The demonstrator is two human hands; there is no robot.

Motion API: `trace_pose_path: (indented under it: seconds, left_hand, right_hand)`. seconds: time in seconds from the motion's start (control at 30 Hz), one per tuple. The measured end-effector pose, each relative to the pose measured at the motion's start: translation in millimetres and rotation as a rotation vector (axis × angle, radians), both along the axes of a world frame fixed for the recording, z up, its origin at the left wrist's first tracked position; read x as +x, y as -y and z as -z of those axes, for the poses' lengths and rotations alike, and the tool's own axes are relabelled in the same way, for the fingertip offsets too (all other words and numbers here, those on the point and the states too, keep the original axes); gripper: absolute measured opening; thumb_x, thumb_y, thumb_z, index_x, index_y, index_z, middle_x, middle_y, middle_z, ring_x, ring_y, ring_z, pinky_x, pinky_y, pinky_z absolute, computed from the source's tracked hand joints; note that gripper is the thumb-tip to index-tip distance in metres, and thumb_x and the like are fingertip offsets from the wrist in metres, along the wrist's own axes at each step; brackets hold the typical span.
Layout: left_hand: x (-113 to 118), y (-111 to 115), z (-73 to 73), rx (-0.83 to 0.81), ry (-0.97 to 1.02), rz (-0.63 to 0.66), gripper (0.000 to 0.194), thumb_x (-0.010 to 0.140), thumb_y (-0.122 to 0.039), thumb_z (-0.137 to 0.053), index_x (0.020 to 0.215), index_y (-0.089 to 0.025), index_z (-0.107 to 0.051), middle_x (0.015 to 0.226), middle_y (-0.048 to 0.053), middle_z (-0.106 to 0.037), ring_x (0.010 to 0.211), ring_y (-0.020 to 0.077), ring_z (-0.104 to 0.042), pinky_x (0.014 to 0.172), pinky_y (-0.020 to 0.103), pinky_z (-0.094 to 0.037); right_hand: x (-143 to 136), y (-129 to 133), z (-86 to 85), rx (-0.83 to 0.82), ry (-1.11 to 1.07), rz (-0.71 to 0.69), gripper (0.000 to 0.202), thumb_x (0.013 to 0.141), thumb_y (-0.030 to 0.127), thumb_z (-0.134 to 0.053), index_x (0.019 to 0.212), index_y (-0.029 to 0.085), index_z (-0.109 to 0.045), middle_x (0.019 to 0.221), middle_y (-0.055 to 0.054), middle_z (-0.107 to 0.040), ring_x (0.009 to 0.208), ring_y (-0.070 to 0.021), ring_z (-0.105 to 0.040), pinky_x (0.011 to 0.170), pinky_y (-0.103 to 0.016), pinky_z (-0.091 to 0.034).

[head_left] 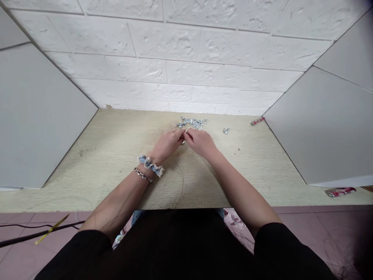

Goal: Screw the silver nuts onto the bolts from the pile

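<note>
My left hand [168,143] and my right hand [201,142] meet fingertip to fingertip over the middle of the pale wooden table [116,155]. Between the fingertips sits a small metal part [184,132], too small to identify; both hands pinch it. Just beyond the hands lies a pile of several silver bolts and nuts [192,122]. A single bolt [225,130] lies apart to the right of the pile. My left wrist wears a blue scrunchie [150,164] and a chain bracelet.
A red pen-like object [257,121] lies at the table's back right corner. Grey panels [37,116] wall in both sides, with a white brick wall behind. A red item [339,191] lies at the front right. A dark cable [37,233] crosses the pink floor at left.
</note>
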State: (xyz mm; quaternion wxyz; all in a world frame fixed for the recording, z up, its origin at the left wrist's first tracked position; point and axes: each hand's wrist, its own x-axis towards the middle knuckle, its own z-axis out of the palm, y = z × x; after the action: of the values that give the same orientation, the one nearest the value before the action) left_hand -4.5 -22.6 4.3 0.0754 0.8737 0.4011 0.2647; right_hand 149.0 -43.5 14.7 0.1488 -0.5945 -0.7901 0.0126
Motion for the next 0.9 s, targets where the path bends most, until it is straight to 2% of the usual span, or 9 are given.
trace_pose_path:
  seconds: [0.17, 0.27, 0.37, 0.57, 0.9]
  left_hand:
    - [-0.7, 0.0, -1.2, -0.011, 0.055, 0.008, 0.022, 0.086, -0.017, -0.053, 0.106, -0.017, -0.062, 0.087, 0.005, -0.070, 0.070, 0.0139, -0.061, 0.063, 0.023, -0.043]
    - [-1.1, -0.7, -1.1, -0.014, 0.078, 0.005, 0.022, 0.086, -0.017, -0.054, 0.106, -0.016, -0.063, 0.082, 0.004, -0.069, 0.066, 0.0130, -0.059, 0.062, 0.022, -0.041]
    - [-1.2, -1.4, -1.1, -0.004, 0.087, -0.015, 0.022, 0.085, -0.014, -0.054, 0.106, -0.015, -0.063, 0.081, 0.003, -0.069, 0.067, 0.0128, -0.059, 0.062, 0.022, -0.040]
    - [-1.5, -2.0, -1.5, -0.003, 0.061, -0.035, 0.017, 0.087, -0.017, -0.054, 0.100, -0.013, -0.063, 0.083, 0.006, -0.069, 0.071, 0.0138, -0.060, 0.064, 0.023, -0.041]
    - [-2.1, -3.4, 1.2, 0.027, 0.020, -0.001, 0.021, 0.088, -0.017, -0.052, 0.107, -0.014, -0.059, 0.088, 0.007, -0.069, 0.073, 0.0153, -0.062, 0.065, 0.024, -0.044]
  right_hand:
    - [0.3, 1.9, -2.0, 0.003, -0.081, 0.001, 0.036, 0.096, 0.039, -0.030, 0.092, 0.019, -0.060, 0.086, -0.005, -0.070, 0.075, -0.0182, -0.062, 0.063, -0.028, -0.034]
    - [0.6, 3.1, -2.5, 0.012, -0.167, -0.029, 0.032, 0.095, 0.036, -0.031, 0.100, 0.020, -0.058, 0.088, -0.004, -0.069, 0.077, -0.0188, -0.061, 0.063, -0.028, -0.036]
    - [0.6, 3.2, -0.9, 0.023, -0.212, -0.098, 0.028, 0.093, 0.028, -0.034, 0.111, 0.020, -0.054, 0.098, -0.005, -0.069, 0.081, -0.0192, -0.061, 0.065, -0.028, -0.038]
    - [1.0, 0.2, 5.1, 0.078, -0.116, -0.123, 0.031, 0.090, 0.018, -0.035, 0.116, 0.018, -0.051, 0.112, -0.009, -0.065, 0.089, -0.0221, -0.061, 0.070, -0.031, -0.041]
    - [3.1, -2.6, 8.1, 0.101, -0.062, -0.120, 0.029, 0.089, 0.018, -0.038, 0.113, 0.018, -0.054, 0.110, -0.009, -0.066, 0.090, -0.0216, -0.061, 0.074, -0.031, -0.042]
